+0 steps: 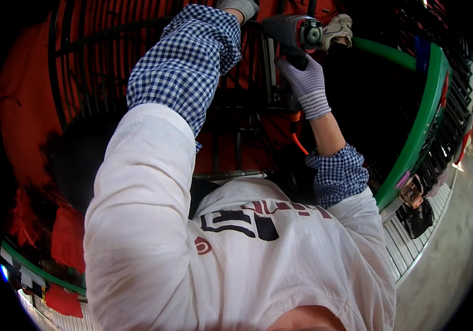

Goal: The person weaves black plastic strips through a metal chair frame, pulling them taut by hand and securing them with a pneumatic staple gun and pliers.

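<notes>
My right hand, in a grey-and-white striped glove, is closed around the handle of a dark pistol-grip air impact wrench. An orange hose runs down from the foot of its handle. At the top edge my left hand, in a similar striped glove, reaches over black metal bars. The frame cuts off most of its fingers, so its grip does not show. The wrench's body lies just right of that hand, and its round end with a green centre faces right.
Red panels lie behind the bars. A curved green rail bends around the right side. Beyond it are stacked dark bars and a slatted pale surface holding a black bag. A pale shoe-like or glove-like shape shows beside the wrench.
</notes>
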Motion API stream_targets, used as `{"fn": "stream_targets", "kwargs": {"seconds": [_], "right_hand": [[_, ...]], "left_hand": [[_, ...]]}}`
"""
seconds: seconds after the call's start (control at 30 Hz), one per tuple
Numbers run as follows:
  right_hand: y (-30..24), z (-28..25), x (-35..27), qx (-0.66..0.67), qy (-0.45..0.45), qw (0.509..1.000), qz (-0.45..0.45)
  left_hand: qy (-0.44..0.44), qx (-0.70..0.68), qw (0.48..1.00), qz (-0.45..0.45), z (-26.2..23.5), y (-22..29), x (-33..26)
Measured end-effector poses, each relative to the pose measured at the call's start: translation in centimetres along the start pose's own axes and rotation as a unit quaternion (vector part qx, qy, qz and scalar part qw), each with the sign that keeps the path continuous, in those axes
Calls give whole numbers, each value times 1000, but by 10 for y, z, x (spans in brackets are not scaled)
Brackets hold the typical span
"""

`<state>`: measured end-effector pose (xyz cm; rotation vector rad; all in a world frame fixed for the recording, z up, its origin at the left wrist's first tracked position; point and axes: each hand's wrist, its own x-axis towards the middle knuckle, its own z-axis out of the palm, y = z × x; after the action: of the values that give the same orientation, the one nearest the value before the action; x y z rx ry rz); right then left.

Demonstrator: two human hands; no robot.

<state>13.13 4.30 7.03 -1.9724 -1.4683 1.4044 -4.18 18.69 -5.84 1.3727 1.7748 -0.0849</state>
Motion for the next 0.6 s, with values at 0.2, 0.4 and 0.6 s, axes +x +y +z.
{"fn": "stream_targets", "kwargs": {"seconds": [0.2,0.4,0.6], "right_hand": [[5,2,3,-1,-3,1000,14],[10,5,6,-12,0,1000,3],[7,6,13,-10,-9,1000,6]], "left_hand": [[14,24,998,54,0,-4,-1],[-22,30,999,-1,-1,-1,-1],[-16,36,999,-13,3,-2,2]]}}
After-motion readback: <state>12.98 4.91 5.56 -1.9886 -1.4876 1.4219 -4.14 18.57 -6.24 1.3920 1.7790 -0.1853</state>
